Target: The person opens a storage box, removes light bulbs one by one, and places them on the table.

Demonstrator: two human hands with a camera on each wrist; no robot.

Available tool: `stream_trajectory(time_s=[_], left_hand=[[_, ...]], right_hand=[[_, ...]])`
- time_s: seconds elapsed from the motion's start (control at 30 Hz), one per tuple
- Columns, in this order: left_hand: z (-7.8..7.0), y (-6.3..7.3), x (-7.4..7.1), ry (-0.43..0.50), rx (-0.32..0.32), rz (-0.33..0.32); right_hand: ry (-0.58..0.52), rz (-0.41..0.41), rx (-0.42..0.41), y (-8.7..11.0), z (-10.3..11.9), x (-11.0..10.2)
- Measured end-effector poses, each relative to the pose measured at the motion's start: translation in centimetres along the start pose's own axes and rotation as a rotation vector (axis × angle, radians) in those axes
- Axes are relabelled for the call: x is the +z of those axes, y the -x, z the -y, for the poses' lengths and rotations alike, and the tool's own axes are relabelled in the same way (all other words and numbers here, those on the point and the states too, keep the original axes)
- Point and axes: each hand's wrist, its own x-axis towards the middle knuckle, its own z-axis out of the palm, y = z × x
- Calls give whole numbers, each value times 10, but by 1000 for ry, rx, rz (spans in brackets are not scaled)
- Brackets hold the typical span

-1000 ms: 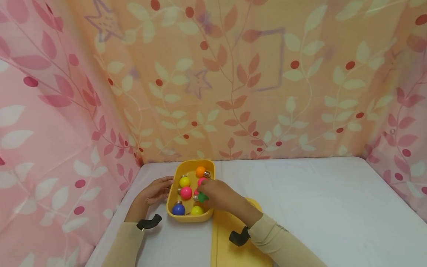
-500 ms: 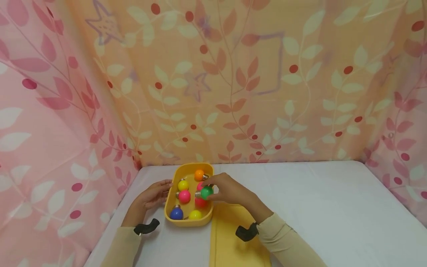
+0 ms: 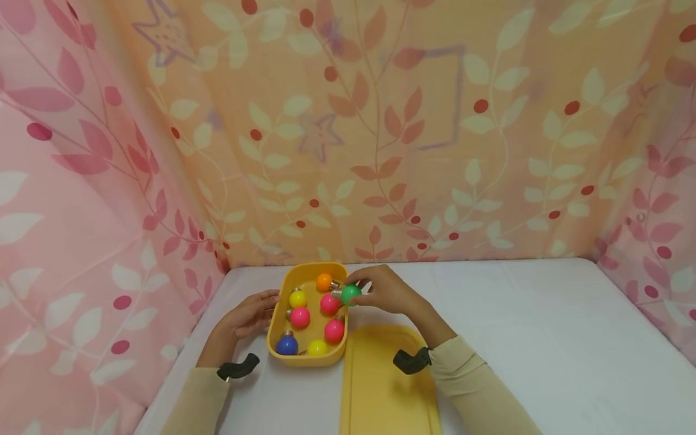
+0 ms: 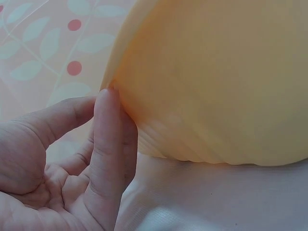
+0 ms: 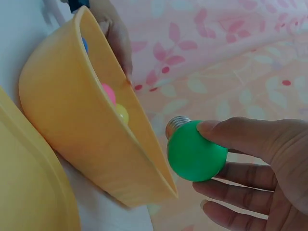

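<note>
My right hand [image 3: 388, 290] pinches a green light bulb [image 3: 350, 295] by its round globe, held over the right rim of a yellow box [image 3: 310, 361]. In the right wrist view, the bulb's silver screw base [image 5: 177, 126] points toward the box and the thumb lies on the globe. My left hand [image 3: 250, 317] touches the outside of the box's left wall; the left wrist view shows its straight fingers [image 4: 108, 139] against that wall. Inside the box lie several bulbs: orange [image 3: 324, 281], yellow [image 3: 297, 299], pink [image 3: 300, 318], blue [image 3: 287, 345].
A flat yellow lid [image 3: 388, 386] lies on the white table [image 3: 533, 344], right of the box and under the right forearm. Patterned cloth [image 3: 408, 181] hangs behind the table and along both sides. A black strap piece [image 3: 410, 361] sticks out at each wrist.
My right hand has lifted the green bulb up out of the box and moved it right and farther away. The left hand stays at the box's side.
</note>
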Motion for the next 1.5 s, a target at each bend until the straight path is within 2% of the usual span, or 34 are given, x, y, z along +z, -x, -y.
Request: stream_trajectory(time_s=[0.3,0.5,0.63,0.77,0.87,1.0,1.23,1.37,1.5], left_hand=[[-2,3,-2,35,-2,10],[-3,2,-1,19,8,16],[-4,-1,-1,22,20,28],[-2,-2,-1,18,15,14],[0,0,0,9,12,1],[1,2,1,9,2,-26],[-5,0,5,-18,49,10],[-5,0,5,-23,36,-4],[-1,1,4,-27,21,-18]], right_hand=[[-64,-100,114,0,-19,-8],[-69,-162,172,0,-32,-10],[-110,-228,244,1,-42,-9],[-166,-292,320,2,-53,-5],[-162,-337,388,4,-61,-2],[-165,-342,453,6,-69,1],[-216,-366,534,4,-75,4],[-234,-374,587,3,-80,10],[-234,-390,599,5,-84,15]])
